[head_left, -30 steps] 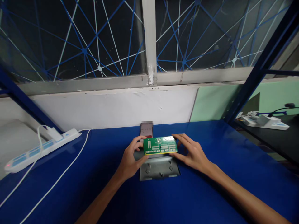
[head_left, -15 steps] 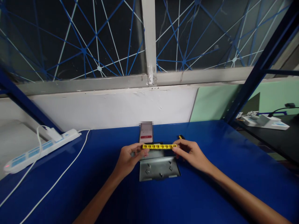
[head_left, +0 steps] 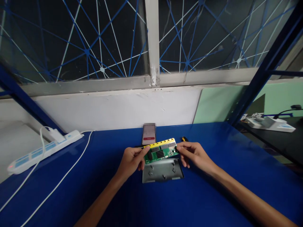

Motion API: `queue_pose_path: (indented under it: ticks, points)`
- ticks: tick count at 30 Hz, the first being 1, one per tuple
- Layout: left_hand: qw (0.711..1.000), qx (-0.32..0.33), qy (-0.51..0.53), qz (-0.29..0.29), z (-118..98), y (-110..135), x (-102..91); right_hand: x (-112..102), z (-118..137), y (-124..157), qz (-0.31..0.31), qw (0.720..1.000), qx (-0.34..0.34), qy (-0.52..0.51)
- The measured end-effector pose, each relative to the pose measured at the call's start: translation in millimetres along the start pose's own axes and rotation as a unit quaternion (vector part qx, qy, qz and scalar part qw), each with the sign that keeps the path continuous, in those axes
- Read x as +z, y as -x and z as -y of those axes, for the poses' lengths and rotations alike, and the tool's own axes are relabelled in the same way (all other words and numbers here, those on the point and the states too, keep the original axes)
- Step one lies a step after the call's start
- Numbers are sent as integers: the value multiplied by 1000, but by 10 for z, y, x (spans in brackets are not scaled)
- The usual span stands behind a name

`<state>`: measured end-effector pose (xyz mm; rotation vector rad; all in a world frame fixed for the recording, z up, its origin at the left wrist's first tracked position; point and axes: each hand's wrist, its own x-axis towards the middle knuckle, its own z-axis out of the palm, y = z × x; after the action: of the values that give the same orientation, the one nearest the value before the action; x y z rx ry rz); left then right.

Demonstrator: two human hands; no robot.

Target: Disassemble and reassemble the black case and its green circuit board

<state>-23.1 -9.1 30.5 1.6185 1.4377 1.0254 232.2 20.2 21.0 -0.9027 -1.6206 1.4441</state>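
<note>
A green circuit board (head_left: 168, 152) with a yellow row of ports along its far edge and a black heat sink is held up between both hands, its right end tilted higher. My left hand (head_left: 131, 160) pinches the board's left end, thumb on top. At the right end, my right hand (head_left: 193, 153) grips the edge between thumb and fingers. Below the board, a grey metal casing half (head_left: 163, 173) with small posts lies on the table, its far part hidden by the board.
Behind the board a phone (head_left: 149, 134) leans upright on the blue table (head_left: 113, 201). A black and yellow tool handle (head_left: 184, 139) lies beyond my right hand. On the left are a white power strip (head_left: 47, 151) and its cable (head_left: 68, 175).
The board has turned from its port edge facing me to its green component side showing. Its right end has risen. Both hands keep hold of it.
</note>
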Motion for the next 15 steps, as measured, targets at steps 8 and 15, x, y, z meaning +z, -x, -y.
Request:
queue_pose_path:
  ticks: [8,15]
  points:
    - [1000,-8,7,0,13,0,1,-28,-29,8,11,1000,-11,-11]
    - [998,46,-40,-17,92,-4,16,-39,-44,7,-21,999,-23,-15]
